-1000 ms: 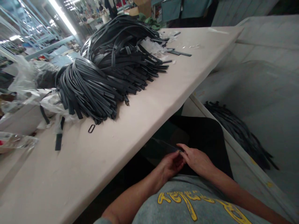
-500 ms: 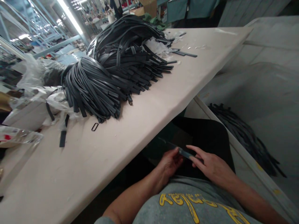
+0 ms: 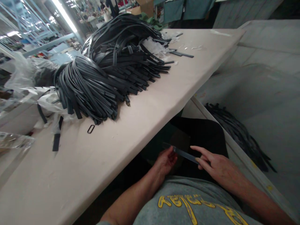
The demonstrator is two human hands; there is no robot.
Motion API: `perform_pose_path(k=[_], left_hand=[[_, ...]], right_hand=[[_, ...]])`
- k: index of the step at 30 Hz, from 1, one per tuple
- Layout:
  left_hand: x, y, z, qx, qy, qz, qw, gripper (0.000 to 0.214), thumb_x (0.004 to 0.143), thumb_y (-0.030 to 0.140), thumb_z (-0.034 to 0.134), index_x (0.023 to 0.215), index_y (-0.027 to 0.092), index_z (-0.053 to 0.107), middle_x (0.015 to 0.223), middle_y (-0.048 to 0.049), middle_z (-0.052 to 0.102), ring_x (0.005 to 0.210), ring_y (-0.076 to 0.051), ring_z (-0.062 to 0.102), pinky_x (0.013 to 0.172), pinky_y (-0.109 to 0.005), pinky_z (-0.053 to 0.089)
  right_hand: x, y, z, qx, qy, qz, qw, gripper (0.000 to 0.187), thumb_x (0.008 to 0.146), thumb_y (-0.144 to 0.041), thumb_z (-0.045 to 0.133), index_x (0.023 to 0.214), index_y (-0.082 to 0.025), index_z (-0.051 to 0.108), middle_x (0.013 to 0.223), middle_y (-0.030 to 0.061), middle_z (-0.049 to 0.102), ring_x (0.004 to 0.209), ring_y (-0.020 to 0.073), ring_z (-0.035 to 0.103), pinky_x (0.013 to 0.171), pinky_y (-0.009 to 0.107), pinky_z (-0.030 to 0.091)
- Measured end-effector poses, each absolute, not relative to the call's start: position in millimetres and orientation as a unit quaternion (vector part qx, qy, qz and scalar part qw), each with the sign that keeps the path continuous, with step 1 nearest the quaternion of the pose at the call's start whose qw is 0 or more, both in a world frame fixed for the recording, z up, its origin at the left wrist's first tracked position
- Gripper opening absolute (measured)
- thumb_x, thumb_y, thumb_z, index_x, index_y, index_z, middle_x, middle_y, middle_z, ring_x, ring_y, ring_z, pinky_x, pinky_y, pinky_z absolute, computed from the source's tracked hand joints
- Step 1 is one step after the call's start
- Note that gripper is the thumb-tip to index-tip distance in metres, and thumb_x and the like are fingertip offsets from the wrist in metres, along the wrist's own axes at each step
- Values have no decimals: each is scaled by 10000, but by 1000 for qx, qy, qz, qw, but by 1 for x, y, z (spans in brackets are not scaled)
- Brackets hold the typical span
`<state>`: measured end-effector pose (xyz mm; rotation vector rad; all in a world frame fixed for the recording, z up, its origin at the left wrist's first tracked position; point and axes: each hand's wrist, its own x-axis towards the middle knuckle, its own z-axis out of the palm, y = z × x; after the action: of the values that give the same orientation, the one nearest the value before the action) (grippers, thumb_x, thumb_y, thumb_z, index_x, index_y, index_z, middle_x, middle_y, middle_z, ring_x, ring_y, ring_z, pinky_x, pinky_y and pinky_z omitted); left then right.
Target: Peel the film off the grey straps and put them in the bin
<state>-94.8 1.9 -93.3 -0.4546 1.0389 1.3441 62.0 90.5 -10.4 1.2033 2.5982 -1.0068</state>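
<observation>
Below the table edge, over my lap, both hands hold one dark flat strap (image 3: 185, 153). My left hand (image 3: 166, 161) pinches its left part with curled fingers. My right hand (image 3: 217, 167) grips the strap's right end between thumb and extended fingers. A big heap of the same black straps (image 3: 110, 68) lies on the pale table (image 3: 98, 162), well above and left of my hands.
A small black rectangular ring (image 3: 91, 128) and a short loose strap piece (image 3: 56, 140) lie on the table near the heap. Clear plastic bags (image 3: 25, 84) sit at the left. Another pile of straps (image 3: 236, 131) lies in the grey bin at my right.
My hands have drawn apart along the strap: the right hand slid rightward, exposing more of the strap between them. The left hand stayed near the same spot.
</observation>
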Motion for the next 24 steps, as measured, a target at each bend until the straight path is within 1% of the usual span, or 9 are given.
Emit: perform_pose_path(k=[2,4,7,9,12,16,19,21,24], left_hand=[[-88,2,-90,-185,443,575,663,93,802,215,728,793,136,679,744,-39,714,683,-131,666,625,-209,476],[-81,2,-86,-172,432,568,679,98,787,195,740,790,115,685,735,-57,714,676,-143,669,628,-220,481],[-82,4,-83,-182,436,578,665,93,811,193,718,783,117,672,704,-37,698,632,-117,651,603,-200,482],[-89,5,-82,-198,443,584,651,101,825,203,707,776,131,656,689,-17,684,616,-101,642,586,-186,483],[-98,4,-80,-209,444,582,649,109,848,211,682,776,138,644,685,-12,676,612,-100,645,572,-186,493],[-93,4,-72,-200,440,571,663,96,833,211,699,803,130,658,716,-24,690,629,-108,657,578,-192,502],[-87,3,-63,-181,433,557,686,113,833,226,700,805,121,667,716,-30,700,625,-107,656,593,-193,505],[-85,2,-57,-170,418,550,703,123,840,235,691,807,119,669,694,-27,699,611,-103,652,608,-196,511],[-81,0,-52,-156,382,551,725,114,851,217,663,831,105,673,681,-33,700,605,-109,656,630,-207,520]], right_hand=[[54,89,-11,398,861,-309,65,444,934,-314,388,1343,-239,543,792,25,740,785,259,704,679,349,491],[44,88,-12,396,868,-290,73,449,943,-276,376,1356,-208,538,905,72,749,854,279,704,718,365,506],[46,88,-7,374,876,-299,60,458,917,-294,461,1359,-204,537,1034,100,735,921,298,691,792,398,520],[61,88,1,338,875,-345,34,461,872,-316,539,1325,-237,567,1089,80,723,945,286,683,834,398,522],[85,85,9,298,863,-406,-30,396,876,-332,542,1261,-267,612,1128,52,712,979,257,673,867,371,523],[90,83,1,263,874,-395,-108,290,931,-300,469,1133,-275,675,1001,36,737,898,231,690,819,350,535],[79,85,-10,223,887,-379,-140,283,941,-244,454,1080,-272,699,903,33,727,826,210,690,753,318,546],[71,89,-17,203,888,-374,-174,281,938,-220,469,1084,-265,704,958,49,712,884,209,678,775,311,547],[67,93,-22,187,882,-370,-225,251,949,-236,493,1072,-261,711,1133,74,682,1061,237,626,919,368,512]])
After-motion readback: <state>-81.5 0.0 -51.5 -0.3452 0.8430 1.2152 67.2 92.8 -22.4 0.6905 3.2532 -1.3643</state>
